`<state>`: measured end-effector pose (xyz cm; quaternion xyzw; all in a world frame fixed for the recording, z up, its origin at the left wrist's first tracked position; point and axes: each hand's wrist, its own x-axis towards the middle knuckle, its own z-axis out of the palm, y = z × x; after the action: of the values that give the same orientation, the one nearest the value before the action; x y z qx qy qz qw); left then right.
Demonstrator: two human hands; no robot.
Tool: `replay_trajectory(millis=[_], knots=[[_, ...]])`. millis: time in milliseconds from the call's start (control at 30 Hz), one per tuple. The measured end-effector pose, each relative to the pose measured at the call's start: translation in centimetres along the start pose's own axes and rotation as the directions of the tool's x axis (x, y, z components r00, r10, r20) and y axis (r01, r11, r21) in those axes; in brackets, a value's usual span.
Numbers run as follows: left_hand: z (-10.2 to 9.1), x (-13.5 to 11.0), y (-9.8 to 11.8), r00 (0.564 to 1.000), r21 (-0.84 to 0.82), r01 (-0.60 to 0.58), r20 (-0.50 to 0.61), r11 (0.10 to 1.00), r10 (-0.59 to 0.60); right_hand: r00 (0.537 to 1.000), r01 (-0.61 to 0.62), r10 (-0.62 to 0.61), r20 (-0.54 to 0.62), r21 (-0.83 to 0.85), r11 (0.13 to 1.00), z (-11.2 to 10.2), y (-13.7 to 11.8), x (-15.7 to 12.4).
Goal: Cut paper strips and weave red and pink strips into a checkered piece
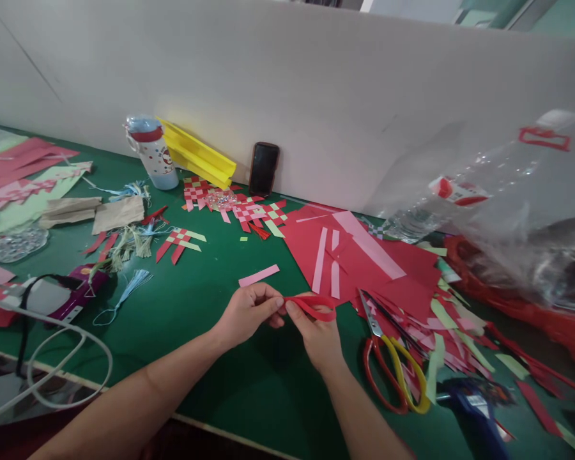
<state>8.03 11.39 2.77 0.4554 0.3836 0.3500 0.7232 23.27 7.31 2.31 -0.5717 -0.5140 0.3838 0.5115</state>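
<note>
A red paper strip (323, 310) is bent into a loop between my two hands. My right hand (319, 332) pinches it between thumb and fingers, with the loop standing out over the knuckles. My left hand (252, 313) is closed at the loop's left end, thumb against forefinger, its fingertips touching those of the right hand. Just beyond the left hand lies a pink paper strip (259, 275). Red paper sheets (364, 255) with pink strips on them lie past the right hand. Scissors (388, 358) with one red and one yellow handle rest to its right.
Woven paper pieces (179, 238), tassels (124, 294) and a purple power bank (79, 291) with cables lie left. A tumbler (153, 153), a yellow holder (199, 153) and a phone (264, 168) stand by the wall. At right are a large plastic bottle (464, 182), paper scraps and a blue glue gun (476, 409).
</note>
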Motion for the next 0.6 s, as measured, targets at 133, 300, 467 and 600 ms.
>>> replay_trajectory(millis=[133,300,467,600], knots=[[0.1,-0.1,0.0,1.000,0.013,-0.007,-0.019,1.000,0.007,0.988,-0.088,0.113,-0.106,0.217,0.972,-0.2,1.1,0.1],[0.1,0.0,0.0,0.999,0.031,-0.011,-0.040,0.999,0.013,0.967,-0.071,0.155,-0.203,0.370,0.926,-1.1,1.8,0.7],[0.0,0.0,0.0,0.999,0.038,-0.009,-0.049,0.999,0.011,0.958,-0.047,0.151,-0.243,0.388,0.920,-1.8,1.6,1.1],[-0.2,0.0,0.2,0.998,0.038,-0.019,-0.060,0.999,0.021,0.956,-0.035,0.145,-0.257,0.388,0.921,-2.2,1.8,1.3]])
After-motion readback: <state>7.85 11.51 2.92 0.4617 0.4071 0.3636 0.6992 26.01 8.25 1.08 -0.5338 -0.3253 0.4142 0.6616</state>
